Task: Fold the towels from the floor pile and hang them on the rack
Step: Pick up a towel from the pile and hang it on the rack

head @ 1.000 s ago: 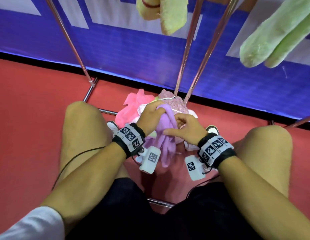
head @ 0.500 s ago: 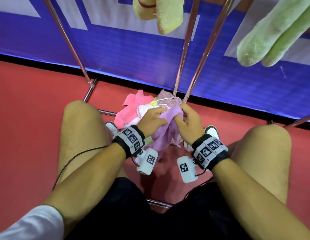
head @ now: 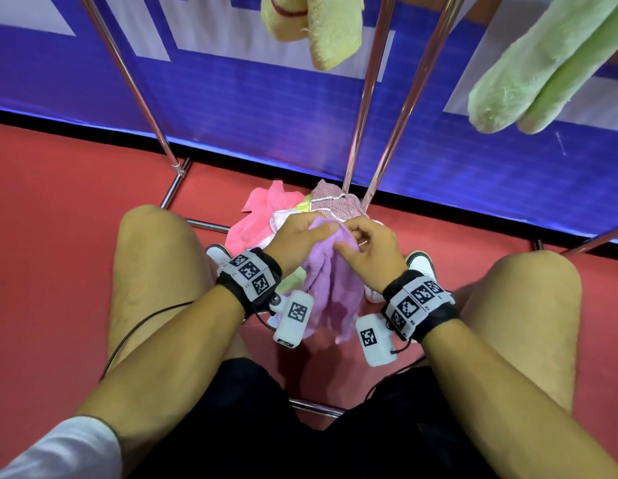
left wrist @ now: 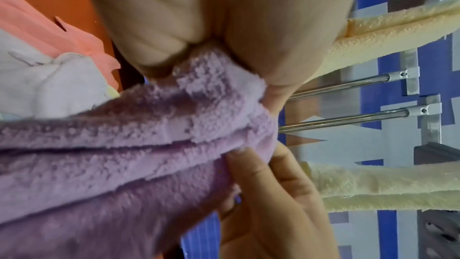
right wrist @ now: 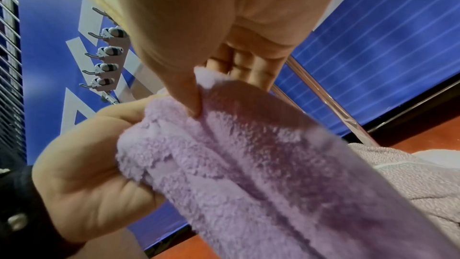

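The place looks like a staged indoor recording area rather than a home. A red floor [head: 58,236] meets a blue printed banner wall [head: 248,98], and a chrome drying rack [head: 397,108] with hanging towels [head: 542,63] stands against it.

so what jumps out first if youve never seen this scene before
The purple towel at centre, bunched and hanging between the knees, gripped at its top by the left hand and right hand. Behind it a small pile of towels in pink, white and mauve lies on the red floor. Above, a yellow towel and green towel hang on the rack.
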A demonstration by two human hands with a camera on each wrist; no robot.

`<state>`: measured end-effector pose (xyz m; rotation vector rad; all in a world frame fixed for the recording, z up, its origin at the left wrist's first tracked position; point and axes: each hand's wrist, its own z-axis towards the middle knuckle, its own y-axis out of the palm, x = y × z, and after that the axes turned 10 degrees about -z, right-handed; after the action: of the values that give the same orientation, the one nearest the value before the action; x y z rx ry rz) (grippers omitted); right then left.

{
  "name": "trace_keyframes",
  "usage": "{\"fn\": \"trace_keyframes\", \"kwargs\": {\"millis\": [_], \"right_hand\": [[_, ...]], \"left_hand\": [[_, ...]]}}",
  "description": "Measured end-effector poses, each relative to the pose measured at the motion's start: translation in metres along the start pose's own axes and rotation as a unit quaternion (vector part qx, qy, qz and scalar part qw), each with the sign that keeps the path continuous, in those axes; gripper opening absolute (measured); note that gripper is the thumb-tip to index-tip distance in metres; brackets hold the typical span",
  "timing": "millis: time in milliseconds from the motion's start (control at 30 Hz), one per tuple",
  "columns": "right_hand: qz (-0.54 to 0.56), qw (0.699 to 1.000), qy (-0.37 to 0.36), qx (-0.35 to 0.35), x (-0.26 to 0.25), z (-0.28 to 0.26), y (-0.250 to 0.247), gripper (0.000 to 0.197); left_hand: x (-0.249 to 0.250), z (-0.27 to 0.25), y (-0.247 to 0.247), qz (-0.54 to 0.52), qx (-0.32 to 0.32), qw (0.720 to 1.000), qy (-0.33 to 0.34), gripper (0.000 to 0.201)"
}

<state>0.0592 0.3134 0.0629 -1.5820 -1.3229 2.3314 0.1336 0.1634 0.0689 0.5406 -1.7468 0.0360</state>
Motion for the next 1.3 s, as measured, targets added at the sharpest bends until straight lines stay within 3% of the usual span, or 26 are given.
{"fn": "trace_keyframes", "kwargs": {"millis": [200,400,500,600,733,833,1033,1100,1167,1300], "right_hand": [[-0.059,0.992,0.041,-0.106,0.008,0.001,0.016,0.010],[-0.134,0.967,0.066,-0.208,0.012,0.001,0.019,0.011],[-0.169,0.966,0.079,-0.177,0.019,0.005,0.013,0.014],[-0.146,0.975,0.101,-0.132,0.025,0.011,0.001,0.029],[-0.132,0.980,0.129,-0.079,0.034,0.014,-0.020,0.045],[-0.138,0.976,0.162,-0.040,0.042,0.016,-0.032,0.044],[-0.022,0.989,0.144,0.012,0.036,0.017,-0.034,0.018],[0.037,0.989,0.146,0.011,0.028,0.015,-0.032,0.011],[0.096,0.983,0.155,-0.002,0.017,0.013,-0.029,0.018],[0.152,0.978,0.139,-0.040,-0.001,0.009,-0.019,0.024]], "left_hand": [[0.013,0.003,0.000,-0.046,0.020,0.999,0.015,0.021],[0.035,0.014,-0.034,-0.119,0.140,0.980,0.079,0.008],[0.045,0.020,-0.058,-0.160,0.217,0.957,0.105,0.012],[0.044,0.022,-0.081,-0.177,0.267,0.940,0.119,0.019],[0.043,0.018,-0.093,-0.140,0.308,0.933,0.124,0.009],[0.037,0.017,-0.101,-0.105,0.335,0.928,0.126,0.008],[0.020,0.020,-0.106,-0.061,0.353,0.929,0.096,0.028],[0.010,0.024,-0.102,-0.058,0.325,0.941,0.067,0.022],[0.003,0.024,-0.090,-0.061,0.276,0.959,0.037,0.009],[0.001,0.015,-0.051,-0.086,0.179,0.980,-0.030,0.010]]}}
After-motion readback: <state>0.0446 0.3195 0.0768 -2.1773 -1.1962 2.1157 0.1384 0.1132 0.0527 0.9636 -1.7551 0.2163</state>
